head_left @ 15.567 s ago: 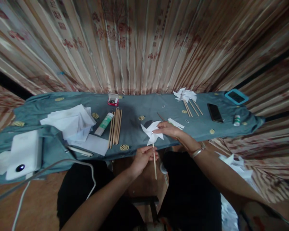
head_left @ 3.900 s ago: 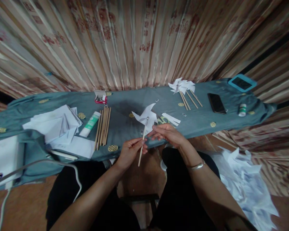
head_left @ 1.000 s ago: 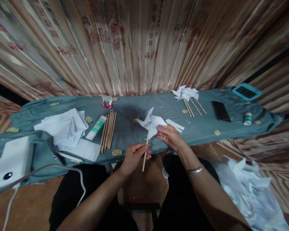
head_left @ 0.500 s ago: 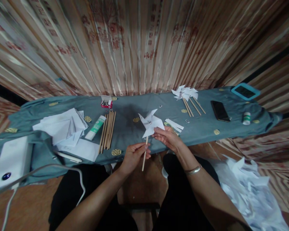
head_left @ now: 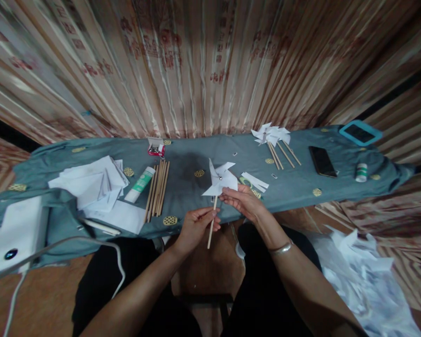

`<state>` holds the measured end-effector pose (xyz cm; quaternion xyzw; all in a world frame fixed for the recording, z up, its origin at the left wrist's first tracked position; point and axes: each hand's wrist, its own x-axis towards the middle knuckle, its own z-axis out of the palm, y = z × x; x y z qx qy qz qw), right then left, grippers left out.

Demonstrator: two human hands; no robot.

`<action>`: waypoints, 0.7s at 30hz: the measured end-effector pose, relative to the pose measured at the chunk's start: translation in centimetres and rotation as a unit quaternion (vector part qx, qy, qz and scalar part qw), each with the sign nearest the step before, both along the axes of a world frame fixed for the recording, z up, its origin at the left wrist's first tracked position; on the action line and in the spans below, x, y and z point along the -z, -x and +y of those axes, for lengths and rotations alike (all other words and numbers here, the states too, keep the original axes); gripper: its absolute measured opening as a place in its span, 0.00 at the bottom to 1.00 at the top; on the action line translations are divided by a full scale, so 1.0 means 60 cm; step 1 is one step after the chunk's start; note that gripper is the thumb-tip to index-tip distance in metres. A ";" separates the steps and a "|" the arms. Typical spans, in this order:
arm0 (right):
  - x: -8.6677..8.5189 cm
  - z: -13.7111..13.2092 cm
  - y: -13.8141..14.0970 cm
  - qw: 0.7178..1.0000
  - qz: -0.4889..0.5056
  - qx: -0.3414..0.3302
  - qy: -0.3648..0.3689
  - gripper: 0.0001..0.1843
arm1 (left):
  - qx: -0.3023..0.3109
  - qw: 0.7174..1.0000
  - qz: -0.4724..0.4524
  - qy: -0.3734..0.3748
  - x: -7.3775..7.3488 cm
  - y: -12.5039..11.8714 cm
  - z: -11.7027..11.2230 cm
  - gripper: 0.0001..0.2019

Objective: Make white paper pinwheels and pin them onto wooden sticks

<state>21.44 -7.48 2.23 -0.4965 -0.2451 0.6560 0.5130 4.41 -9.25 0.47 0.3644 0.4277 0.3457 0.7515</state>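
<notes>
A white paper pinwheel [head_left: 219, 179] on a thin wooden stick is held up over the table's front edge. My left hand [head_left: 197, 228] is closed around its stick, and the stick's lower end pokes out below the fingers. A silver pin head shows at the centre of the blades. My right hand [head_left: 243, 202] has thumb and fingers at the pinwheel's lower right blade; the fingertips behind the paper are partly hidden. Just beyond that hand lie narrow white paper strips [head_left: 255, 181]. Several bare wooden sticks [head_left: 157, 189] lie to the left, alongside a green-and-white glue stick [head_left: 139, 184].
Finished-looking pinwheels [head_left: 272, 135] lie at the back right, near a black phone [head_left: 323, 161], a blue-framed device [head_left: 361, 133] and another glue stick [head_left: 361, 172]. Leftward are a red pin box [head_left: 156, 148], stacked paper [head_left: 91, 180], a pen [head_left: 101, 228] and a white cabled device [head_left: 17, 234].
The pinwheel's blades have turned about their centre, so their points face other ways. My left hand keeps its grip on the stick; my right hand stays by the blades.
</notes>
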 end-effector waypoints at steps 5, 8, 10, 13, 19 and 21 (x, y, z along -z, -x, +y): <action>0.001 0.000 0.000 1.000 -0.010 -0.004 0.000 0.19 | 0.004 1.000 0.003 -0.007 0.002 0.001 -0.001 0.25; 0.003 0.000 0.000 1.000 -0.008 -0.003 -0.002 0.17 | 0.008 1.000 0.009 -0.013 0.004 0.002 -0.002 0.25; 0.004 0.001 0.001 1.000 -0.007 -0.001 -0.003 0.16 | 0.011 1.000 0.014 -0.016 0.005 0.002 -0.002 0.25; 0.005 0.002 0.003 1.000 -0.011 0.002 0.001 0.16 | 0.014 1.000 0.015 -0.016 0.005 0.001 -0.003 0.25; 0.002 0.003 0.006 1.000 -0.025 0.005 0.009 0.18 | 0.014 1.000 0.008 -0.011 0.000 0.000 -0.005 0.24; 0.002 0.003 0.008 0.999 -0.032 0.001 0.009 0.19 | 0.016 1.000 0.012 -0.012 0.000 0.000 -0.005 0.23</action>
